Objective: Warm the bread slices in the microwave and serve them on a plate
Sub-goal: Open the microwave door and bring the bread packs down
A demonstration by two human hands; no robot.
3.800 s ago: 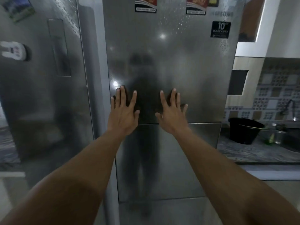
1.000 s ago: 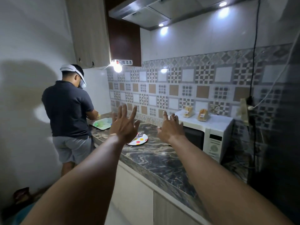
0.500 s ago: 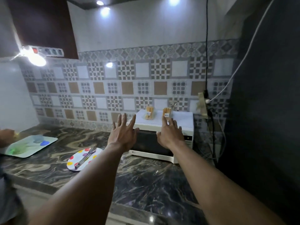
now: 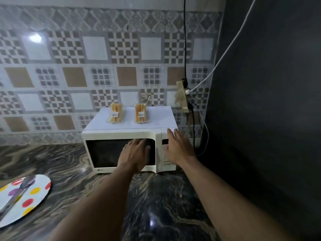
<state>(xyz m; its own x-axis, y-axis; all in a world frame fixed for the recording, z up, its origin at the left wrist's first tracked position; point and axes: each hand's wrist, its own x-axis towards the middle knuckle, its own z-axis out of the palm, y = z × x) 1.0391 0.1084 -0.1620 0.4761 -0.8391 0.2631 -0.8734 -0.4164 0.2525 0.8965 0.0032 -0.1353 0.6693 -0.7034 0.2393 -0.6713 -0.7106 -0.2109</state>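
Clearly the task is at its very start. The microwave (image 4: 104, 152) stands shut at the back of the marble desk (image 4: 156, 206), against the tiled wall, and nothing shows behind its dark door window. The bread is not yet unpacked: two clear packs of slices stand on the microwave's white top, the left pack (image 4: 116, 114) and the right pack (image 4: 141, 113) a little apart, each with a small label facing forward.

Both arms reach toward the appliance. The left hand (image 4: 133, 153) is spread in front of the right part of the door window, its fingers (image 4: 139, 142) straight and holding nothing; whether they touch the glass cannot be told. The right hand (image 4: 177, 146) is over the control panel near the upper right corner, also flat and empty.

A polka-dot plate (image 4: 41, 192) lies on the desk well to the left, with a pair of tongs (image 4: 19, 192) resting across it.

As a judgement, everything is still to do: open the door, take a pack down and unwrap it, put the slices in, heat them, then carry them to the plate. The hands seem placed for opening the door first.
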